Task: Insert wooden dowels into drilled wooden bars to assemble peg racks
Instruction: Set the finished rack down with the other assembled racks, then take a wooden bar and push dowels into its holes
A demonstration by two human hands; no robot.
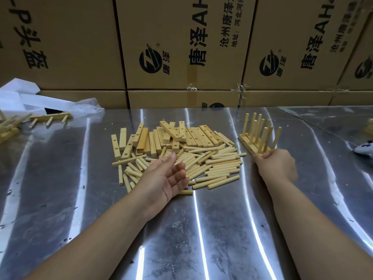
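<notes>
A heap of loose wooden dowels [218, 164] lies in the middle of the metal table [191, 229], with a pile of drilled wooden bars [167, 136] just behind it. My left hand [167, 176] hovers palm-up over the near left side of the dowels, fingers relaxed and holding nothing. To the right stand several assembled peg racks [259, 134] with their dowels pointing up. My right hand [276, 164] grips the near end of those racks, fingers curled around the bars.
Stacked cardboard boxes [181, 47] wall off the back of the table. One finished rack [51, 117] and a further pile of wooden parts [10, 126] lie at the far left by white plastic wrapping [24, 98]. A white object [364, 148] sits at the right edge.
</notes>
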